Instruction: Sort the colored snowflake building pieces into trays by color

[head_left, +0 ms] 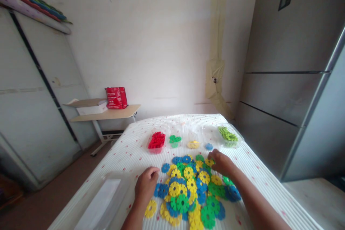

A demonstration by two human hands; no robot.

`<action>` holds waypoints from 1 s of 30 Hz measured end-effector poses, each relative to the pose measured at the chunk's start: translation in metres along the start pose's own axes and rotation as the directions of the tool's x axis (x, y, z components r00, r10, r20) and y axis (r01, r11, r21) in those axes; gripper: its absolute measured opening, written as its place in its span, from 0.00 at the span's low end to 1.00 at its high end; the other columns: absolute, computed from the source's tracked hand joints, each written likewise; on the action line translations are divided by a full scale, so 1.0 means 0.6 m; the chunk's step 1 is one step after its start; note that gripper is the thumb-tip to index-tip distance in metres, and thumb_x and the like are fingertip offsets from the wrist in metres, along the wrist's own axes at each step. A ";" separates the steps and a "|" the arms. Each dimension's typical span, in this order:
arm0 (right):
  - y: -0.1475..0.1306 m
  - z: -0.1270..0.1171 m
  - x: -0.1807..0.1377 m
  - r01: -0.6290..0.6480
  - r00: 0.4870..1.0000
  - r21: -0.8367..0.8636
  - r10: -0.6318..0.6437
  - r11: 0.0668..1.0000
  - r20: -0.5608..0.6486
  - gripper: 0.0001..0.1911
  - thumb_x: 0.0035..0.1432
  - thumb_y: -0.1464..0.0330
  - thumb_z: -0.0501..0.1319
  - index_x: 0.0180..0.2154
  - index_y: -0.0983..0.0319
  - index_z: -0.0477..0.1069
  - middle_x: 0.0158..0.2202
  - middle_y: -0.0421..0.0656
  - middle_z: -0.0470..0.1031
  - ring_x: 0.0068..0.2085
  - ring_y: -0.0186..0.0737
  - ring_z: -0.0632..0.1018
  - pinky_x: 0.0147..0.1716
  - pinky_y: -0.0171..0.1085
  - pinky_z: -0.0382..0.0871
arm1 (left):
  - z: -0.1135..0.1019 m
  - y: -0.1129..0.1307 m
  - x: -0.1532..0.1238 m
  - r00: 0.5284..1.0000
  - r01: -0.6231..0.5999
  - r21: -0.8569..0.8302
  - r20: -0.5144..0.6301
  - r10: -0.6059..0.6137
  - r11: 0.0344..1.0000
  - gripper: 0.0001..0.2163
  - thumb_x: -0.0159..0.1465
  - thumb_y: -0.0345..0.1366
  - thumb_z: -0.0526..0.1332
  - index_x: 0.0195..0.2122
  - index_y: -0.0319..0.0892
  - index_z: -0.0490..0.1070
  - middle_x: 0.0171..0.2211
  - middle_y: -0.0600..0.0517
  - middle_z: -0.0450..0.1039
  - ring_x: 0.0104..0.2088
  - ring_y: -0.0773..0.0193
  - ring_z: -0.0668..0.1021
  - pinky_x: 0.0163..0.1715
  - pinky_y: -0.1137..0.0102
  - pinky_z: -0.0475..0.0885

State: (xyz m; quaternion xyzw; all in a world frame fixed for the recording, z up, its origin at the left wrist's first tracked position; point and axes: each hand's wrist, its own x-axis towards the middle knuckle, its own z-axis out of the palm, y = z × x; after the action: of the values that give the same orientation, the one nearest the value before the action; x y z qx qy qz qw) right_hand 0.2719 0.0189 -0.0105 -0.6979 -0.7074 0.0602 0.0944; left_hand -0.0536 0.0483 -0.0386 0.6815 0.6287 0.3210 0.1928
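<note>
A heap of flat plastic snowflake discs (192, 192) in yellow, blue and green lies on a white dotted tablecloth (129, 154). My left hand (146, 184) rests at the heap's left edge with its fingers curled; whether it holds a disc is hidden. My right hand (221, 161) is at the heap's far right corner, fingers pinched down among yellow and green discs. Beyond the heap stand clear trays: red discs (156, 140), dark green discs (175, 139), yellow discs (193, 144), a blue disc (208, 146) and light green discs (228, 134).
A clear plastic lid or box (101, 205) lies at the table's near left. A grey fridge (291, 72) stands to the right. A small side table (107, 114) holds a red bag (116, 97) and a cardboard box against the back wall.
</note>
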 end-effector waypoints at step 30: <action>0.023 -0.079 -0.048 -0.189 0.874 0.480 -0.076 0.857 0.480 0.19 0.37 0.77 0.55 0.33 0.62 0.76 0.14 0.34 0.67 0.16 0.30 0.69 0.14 0.26 0.57 | -0.003 0.003 -0.001 1.000 0.001 -0.002 0.012 -0.001 1.000 0.10 0.57 0.32 0.54 0.33 0.43 0.75 0.35 0.52 0.79 0.37 0.65 0.77 0.38 0.76 0.67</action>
State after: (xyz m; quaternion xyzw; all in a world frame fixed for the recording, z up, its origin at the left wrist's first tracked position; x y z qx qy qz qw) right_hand 0.2958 -0.0120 0.0312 -0.6308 -0.6448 0.4210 0.0952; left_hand -0.0534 0.0473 -0.0364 0.6829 0.6278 0.3173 0.1973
